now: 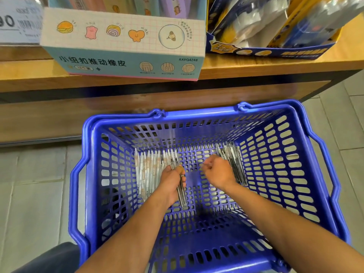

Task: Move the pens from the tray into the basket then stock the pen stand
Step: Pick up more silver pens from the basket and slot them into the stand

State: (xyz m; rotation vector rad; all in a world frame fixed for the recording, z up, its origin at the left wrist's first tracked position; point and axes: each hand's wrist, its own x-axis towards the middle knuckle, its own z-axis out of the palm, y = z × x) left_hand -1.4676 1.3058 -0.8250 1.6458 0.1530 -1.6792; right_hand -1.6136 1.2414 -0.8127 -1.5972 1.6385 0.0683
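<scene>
A blue plastic basket (197, 113) stands on the floor below me. On its bottom lie two piles of clear pens: one at the left (146, 170) with tan bands, one at the right (234, 162) with dark parts. My left hand (173, 182) is inside the basket and grips a small bundle of clear pens (182, 196) that sticks out toward me. My right hand (218, 172) is beside it with its fingers curled, just left of the right pile; nothing shows in its grip.
A wooden shelf (256, 66) runs across the top. On it stand a pastel eraser display box (122, 46) and a dark blue box of packaged goods (275, 30). A price label (17, 20) is at the far left. Grey floor tiles (35, 184) surround the basket.
</scene>
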